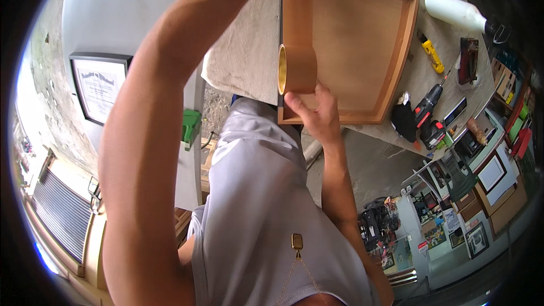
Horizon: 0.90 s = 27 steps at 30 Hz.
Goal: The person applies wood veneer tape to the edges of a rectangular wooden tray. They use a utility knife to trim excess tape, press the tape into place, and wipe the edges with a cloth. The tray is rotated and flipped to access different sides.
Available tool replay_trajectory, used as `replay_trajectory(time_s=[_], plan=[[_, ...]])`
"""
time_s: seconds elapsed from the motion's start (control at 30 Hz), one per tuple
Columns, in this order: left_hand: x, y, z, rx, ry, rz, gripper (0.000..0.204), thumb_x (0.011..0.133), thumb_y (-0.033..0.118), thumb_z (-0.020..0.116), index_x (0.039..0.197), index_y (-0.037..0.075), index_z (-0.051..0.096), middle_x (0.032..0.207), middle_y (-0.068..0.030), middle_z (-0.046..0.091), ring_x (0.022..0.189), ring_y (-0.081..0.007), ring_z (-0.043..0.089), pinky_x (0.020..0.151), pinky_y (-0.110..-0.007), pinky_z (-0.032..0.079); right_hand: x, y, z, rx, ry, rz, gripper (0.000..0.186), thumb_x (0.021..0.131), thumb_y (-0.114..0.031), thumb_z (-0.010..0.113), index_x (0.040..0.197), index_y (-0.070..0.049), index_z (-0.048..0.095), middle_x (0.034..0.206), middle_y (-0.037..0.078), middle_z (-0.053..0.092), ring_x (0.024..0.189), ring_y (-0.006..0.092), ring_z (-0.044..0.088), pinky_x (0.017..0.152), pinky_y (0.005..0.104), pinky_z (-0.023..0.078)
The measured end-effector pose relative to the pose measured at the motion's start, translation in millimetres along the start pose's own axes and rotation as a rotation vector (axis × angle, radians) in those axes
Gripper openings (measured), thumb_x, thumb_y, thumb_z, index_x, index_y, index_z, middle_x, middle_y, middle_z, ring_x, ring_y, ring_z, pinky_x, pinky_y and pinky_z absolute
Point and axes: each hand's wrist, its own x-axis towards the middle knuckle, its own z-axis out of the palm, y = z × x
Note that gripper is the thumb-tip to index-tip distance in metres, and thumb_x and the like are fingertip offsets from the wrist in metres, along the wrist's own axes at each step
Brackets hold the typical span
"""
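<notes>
Brown paper tape is being run along the left edge of the frame back [362, 39], which is lying face down on the cloth-covered bench [243, 51]. The right hand [314, 110] is gripping the tape roll [297, 69] at the near left corner of the frame, thumb pressing on the roll's near side. A strip [298, 0] is stretching from the roll to the far edge, lying along the frame's left rail.

The left arm [158, 107] is reaching up and over toward the far end of the strip; its hand is passing out of view at the top, so whether it is open or closed cannot be told.

Judged from this, the taping of the left edge is reaching its near end. The next move is likely calling for the strip to be pressed flat and severed at the corner, keeping it aligned with the rail and free of creases.

On the bench to the right are lying a yellow knife [432, 54], a drill [426, 110] and a white bottle [456, 12]. A framed certificate [101, 86] is standing at the left.
</notes>
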Motion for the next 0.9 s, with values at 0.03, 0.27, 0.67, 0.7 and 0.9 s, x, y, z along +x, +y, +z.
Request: replay_trajectory(time_s=[0.03,0.27,0.67,0.7,0.9], plan=[[-1.2,1.9,-4.8,-0.015,-0.017,-0.003,0.056,0.094,0.051,0.046,0.085,0.003,0.073,0.089,-0.0222,0.07,0.09,-0.0375,0.067,0.081,-0.047,0.051,-10.8,1.1,0.5,0.174,0.016,0.173,0.028,0.084,-0.028,0.075,0.088,-0.001,0.066,0.082,0.007,0.069,0.072,0.0169,0.065,0.073,0.0304,0.05],[2.0,-0.8,9.6,0.054,0.089,0.081,0.056,0.092,0.052,0.049,0.085,0.003,0.074,0.088,-0.0214,0.07,0.09,-0.0364,0.067,0.08,-0.045,0.052,-54.1,26.2,1.0,0.055,-0.032,0.134,0.031,0.085,-0.032,0.072,0.088,-0.002,0.067,0.082,0.007,0.068,0.078,0.0209,0.064,0.077,0.035,0.047],[0.4,-4.6,6.6,0.049,0.138,0.089,0.057,0.089,0.055,0.05,0.086,0.003,0.074,0.092,-0.0202,0.07,0.094,-0.035,0.066,0.083,-0.044,0.051,-134.1,42.9,31.3,0.133,0.261,0.026,0.048,0.088,-0.02,0.073,0.126,0.0,0.051,0.086,0.015,0.069,0.079,0.0167,0.068,0.069,0.0273,0.052],[0.0,-5.3,6.9,0.041,0.149,0.097,0.057,0.089,0.055,0.05,0.086,0.003,0.074,0.092,-0.0201,0.07,0.094,-0.035,0.066,0.083,-0.045,0.051,-129.1,56.0,30.6,-0.087,0.199,-0.18,0.038,0.09,-0.016,0.069,0.122,0.001,0.057,0.086,0.012,0.07,0.076,0.0133,0.066,0.066,0.0252,0.051],[5.9,-9.6,18.5,0.042,0.219,0.112,0.058,0.088,0.056,0.05,0.088,0.003,0.074,0.095,-0.0208,0.07,0.096,-0.0349,0.066,0.085,-0.045,0.05,-128.5,83.2,33.8,0.162,0.059,0.123,0.018,0.093,-0.013,0.066,0.103,0.002,0.069,0.085,0.006,0.07,0.075,0.0074,0.061,0.068,0.0205,0.049]])
